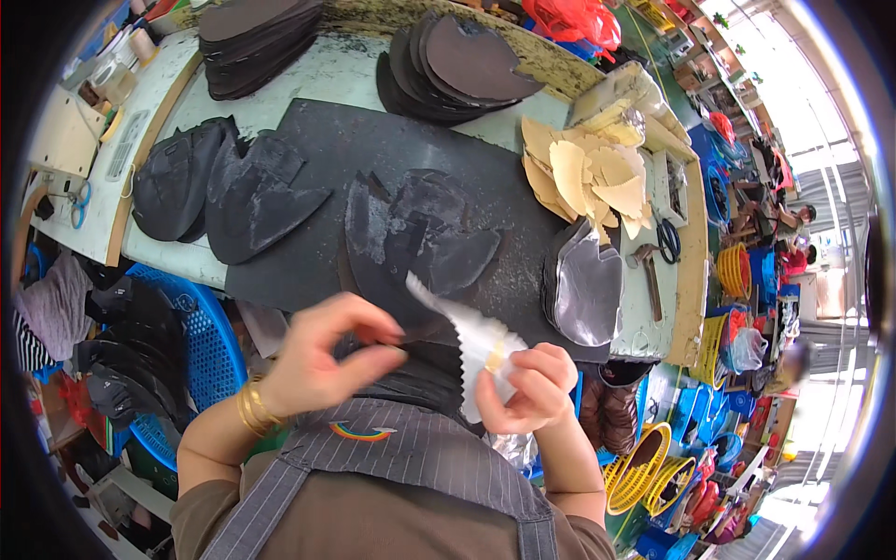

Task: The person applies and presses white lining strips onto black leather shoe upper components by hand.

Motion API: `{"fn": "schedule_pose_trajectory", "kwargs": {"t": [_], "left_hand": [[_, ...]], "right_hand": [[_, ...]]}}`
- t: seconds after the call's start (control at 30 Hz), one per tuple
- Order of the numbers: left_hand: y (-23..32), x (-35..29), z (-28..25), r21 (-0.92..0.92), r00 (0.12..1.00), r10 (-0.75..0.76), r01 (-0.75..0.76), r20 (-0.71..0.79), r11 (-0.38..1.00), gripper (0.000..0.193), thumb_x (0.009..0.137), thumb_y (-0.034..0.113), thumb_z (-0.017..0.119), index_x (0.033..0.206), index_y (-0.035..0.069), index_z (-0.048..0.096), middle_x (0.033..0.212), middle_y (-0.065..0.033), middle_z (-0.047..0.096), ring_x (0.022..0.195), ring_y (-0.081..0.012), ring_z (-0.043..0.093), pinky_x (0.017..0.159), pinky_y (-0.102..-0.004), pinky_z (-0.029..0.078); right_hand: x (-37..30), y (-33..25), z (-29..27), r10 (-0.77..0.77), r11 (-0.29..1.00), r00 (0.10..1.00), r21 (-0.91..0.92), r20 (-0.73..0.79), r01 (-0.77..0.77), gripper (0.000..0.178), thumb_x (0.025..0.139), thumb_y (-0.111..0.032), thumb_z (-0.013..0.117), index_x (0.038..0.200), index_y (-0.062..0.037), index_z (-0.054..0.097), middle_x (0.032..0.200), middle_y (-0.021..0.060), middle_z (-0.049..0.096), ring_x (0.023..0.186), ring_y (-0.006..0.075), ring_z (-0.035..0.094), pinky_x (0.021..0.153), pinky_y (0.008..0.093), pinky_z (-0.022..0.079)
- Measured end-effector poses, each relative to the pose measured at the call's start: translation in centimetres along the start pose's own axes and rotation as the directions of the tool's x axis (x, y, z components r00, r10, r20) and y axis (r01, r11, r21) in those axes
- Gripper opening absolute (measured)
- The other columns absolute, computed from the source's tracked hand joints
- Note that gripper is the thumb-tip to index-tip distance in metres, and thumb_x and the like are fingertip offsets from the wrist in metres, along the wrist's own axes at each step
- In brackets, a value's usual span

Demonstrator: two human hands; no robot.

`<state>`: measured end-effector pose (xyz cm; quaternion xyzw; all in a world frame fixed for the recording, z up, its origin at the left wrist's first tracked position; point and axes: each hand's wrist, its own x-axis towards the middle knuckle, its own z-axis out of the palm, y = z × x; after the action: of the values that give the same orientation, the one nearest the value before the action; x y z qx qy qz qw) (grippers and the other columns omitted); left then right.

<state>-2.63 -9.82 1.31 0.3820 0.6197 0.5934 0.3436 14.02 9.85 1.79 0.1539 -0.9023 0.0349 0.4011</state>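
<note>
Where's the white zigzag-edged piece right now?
In the head view, the white zigzag-edged piece is just below and right of centre, held in the right hand, by the black mat's near edge.

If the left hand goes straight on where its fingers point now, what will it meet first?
The left hand would probably meet the white zigzag-edged piece held by the right hand first, though depth is unclear.

Green floor (pixel 642 33), apparently bright windows (pixel 833 266)

Papery white piece (pixel 476 338), scuffed matt board (pixel 313 140), glossy grey stack (pixel 593 280)
</note>
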Motion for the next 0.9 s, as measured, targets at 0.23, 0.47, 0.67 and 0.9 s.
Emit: {"fn": "schedule_pose_trajectory", "kwargs": {"t": [0.23,0.47,0.67,0.9], "left_hand": [[0.3,2.0,3.9,-0.538,0.921,-0.315,0.389,0.229,0.747,0.014,0.092,0.013,0.061,0.099,0.001,0.063,0.087,0.0018,0.062,0.08,-0.0017,0.053,0.073,-0.0197,0.045],[0.0,3.1,4.4,-0.536,0.943,-0.32,0.315,0.087,0.783,0.014,0.091,0.013,0.062,0.09,0.0,0.065,0.077,0.0018,0.061,0.066,-0.002,0.052,0.06,-0.0183,0.043],[-0.8,2.8,4.3,-0.341,0.96,-0.261,0.214,-0.097,0.915,0.016,0.091,0.013,0.061,0.09,-0.002,0.064,0.075,0.0011,0.062,0.062,-0.0024,0.053,0.054,-0.0187,0.042],[0.4,2.8,4.7,-0.024,0.986,-0.088,0.086,-0.138,0.996,0.015,0.09,0.01,0.061,0.09,-0.005,0.064,0.073,-0.0059,0.063,0.063,-0.0064,0.058,0.055,-0.0228,0.046]], "right_hand": [[0.1,-0.4,0.9,0.002,0.999,0.991,-0.041,0.137,0.004,0.031,0.063,-0.007,0.066,0.091,-0.0216,0.064,0.092,0.0032,0.049,0.087,0.0176,0.055,0.066,0.0288,0.047],[-0.8,-1.8,1.9,0.674,0.537,0.731,0.751,-0.106,-0.385,0.049,0.095,-0.022,0.047,0.137,-0.0033,0.029,0.139,0.0252,0.035,0.103,0.0392,0.055,0.091,0.0495,0.045],[1.8,-0.6,-0.3,0.635,0.769,0.771,0.145,-0.054,-0.623,0.038,0.072,0.001,0.068,0.109,-0.0018,0.06,0.111,0.011,0.054,0.091,0.0251,0.055,0.087,0.0376,0.042],[1.9,-1.0,1.3,0.433,0.898,0.884,0.004,0.178,-0.441,0.033,0.066,-0.004,0.072,0.099,-0.0044,0.068,0.094,0.005,0.062,0.083,0.0222,0.057,0.072,0.0341,0.045]]}}
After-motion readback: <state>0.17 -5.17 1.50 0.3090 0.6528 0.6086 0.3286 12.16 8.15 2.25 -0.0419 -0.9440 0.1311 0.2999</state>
